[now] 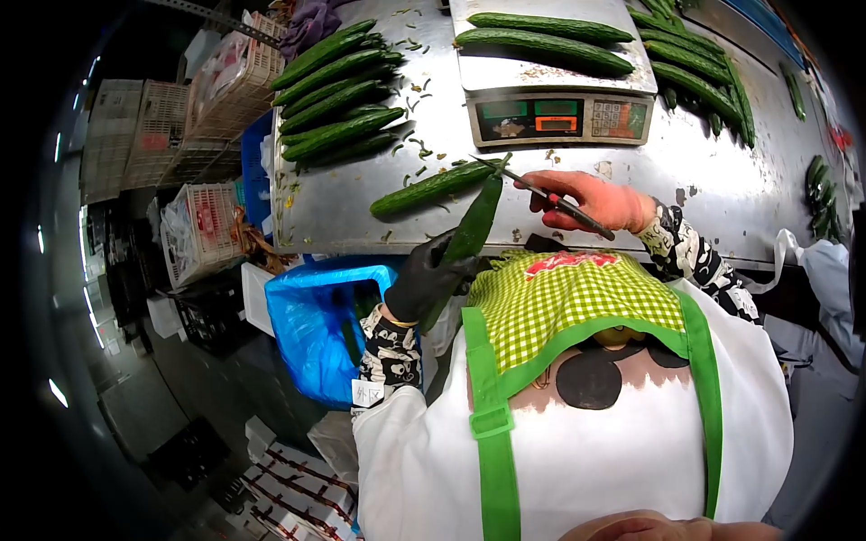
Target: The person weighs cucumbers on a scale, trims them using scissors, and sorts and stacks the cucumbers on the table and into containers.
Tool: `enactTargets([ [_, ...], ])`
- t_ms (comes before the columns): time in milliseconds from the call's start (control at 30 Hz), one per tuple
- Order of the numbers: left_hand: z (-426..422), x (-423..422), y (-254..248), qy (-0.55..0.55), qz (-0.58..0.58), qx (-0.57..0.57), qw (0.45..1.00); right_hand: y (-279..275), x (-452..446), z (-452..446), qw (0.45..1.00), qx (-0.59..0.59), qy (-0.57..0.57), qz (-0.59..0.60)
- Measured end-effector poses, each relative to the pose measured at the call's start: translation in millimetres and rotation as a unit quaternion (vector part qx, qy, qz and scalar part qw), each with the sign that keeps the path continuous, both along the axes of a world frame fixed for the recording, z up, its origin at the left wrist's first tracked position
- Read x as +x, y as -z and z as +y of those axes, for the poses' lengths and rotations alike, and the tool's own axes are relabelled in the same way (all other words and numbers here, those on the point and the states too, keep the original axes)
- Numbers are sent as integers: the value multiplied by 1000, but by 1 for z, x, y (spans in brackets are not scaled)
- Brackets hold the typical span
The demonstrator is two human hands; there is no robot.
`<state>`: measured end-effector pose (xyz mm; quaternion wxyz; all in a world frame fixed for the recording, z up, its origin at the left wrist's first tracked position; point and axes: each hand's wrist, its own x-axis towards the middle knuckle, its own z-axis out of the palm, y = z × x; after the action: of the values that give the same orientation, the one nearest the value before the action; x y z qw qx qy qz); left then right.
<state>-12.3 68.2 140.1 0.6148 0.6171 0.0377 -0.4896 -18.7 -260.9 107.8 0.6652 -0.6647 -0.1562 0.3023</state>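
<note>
Head: tapered cucumber [477, 216], pointed scissors [568, 208].

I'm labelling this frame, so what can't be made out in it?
In the head view:
Held cucumber: part hidden by the left hand.
Scale readout: figures too small to read.
Blue bag: right side partly hidden by the left sleeve.
Purple cloth: cut off by the top edge.
</note>
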Motion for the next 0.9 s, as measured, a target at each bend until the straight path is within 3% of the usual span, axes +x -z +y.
enactTargets([
  [133,-13,-1,1,10,-10,30,999,-1,-5,-10,999,-49,-10,-1],
  [367,-27,9,6,69,-11,13,997,-4,-25,-25,984,117,13,130],
  [500,-39,13,12,97,-37,15,994,-4,-34,-38,993,8,24,117],
  [533,-43,16,11,121,-35,24,992,2,-37,-43,990,54,31,128],
  [633,-51,20,19,123,-36,13,992,22,-59,-57,981,-149,115,-35],
  [733,-45,30,74,195,-315,51,927,39,-88,-85,890,-407,134,-154],
  [767,-60,36,41,218,-432,125,866,41,-96,-95,868,-443,140,-175],
  [867,-89,65,17,216,-568,119,786,44,-112,-118,798,-545,134,-219],
  [900,-103,76,4,224,-651,141,712,42,-115,-123,777,-577,120,-224],
])
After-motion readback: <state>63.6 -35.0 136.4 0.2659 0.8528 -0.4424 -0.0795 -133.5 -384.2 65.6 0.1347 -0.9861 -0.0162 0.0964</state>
